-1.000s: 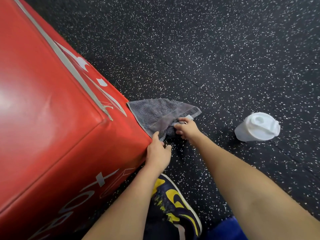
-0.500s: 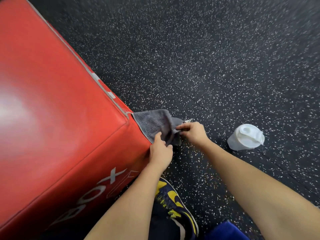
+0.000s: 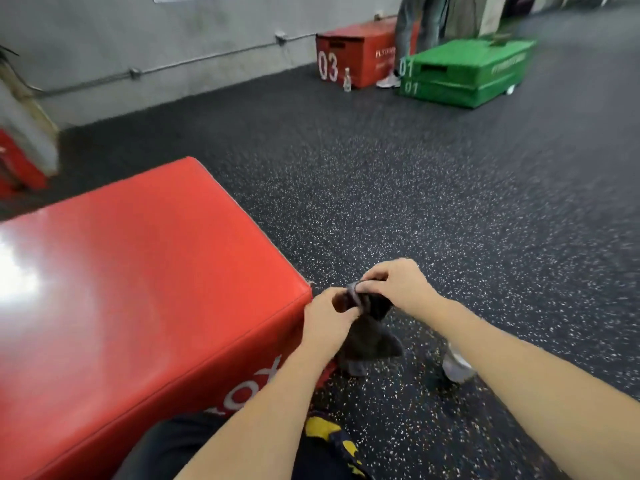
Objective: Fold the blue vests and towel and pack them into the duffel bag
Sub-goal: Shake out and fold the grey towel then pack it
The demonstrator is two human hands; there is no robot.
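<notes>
A gym: speckled black rubber floor (image 3: 433, 202), a padded red plyo box (image 3: 138, 271) close by, and more boxes by the concrete wall (image 3: 173, 29), red marked 03 (image 3: 349, 53) and green marked 01 (image 3: 464, 71).

Person: bare forearms, no sleeves; dark trousers (image 3: 180, 445) at bottom centre; navy sneaker (image 3: 332, 441) with yellow markings, lower centre.

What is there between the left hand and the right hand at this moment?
In the head view, the grey towel lies between them: the left hand and the right hand both pinch its top edge, and the rest hangs down beside the red box.
</notes>
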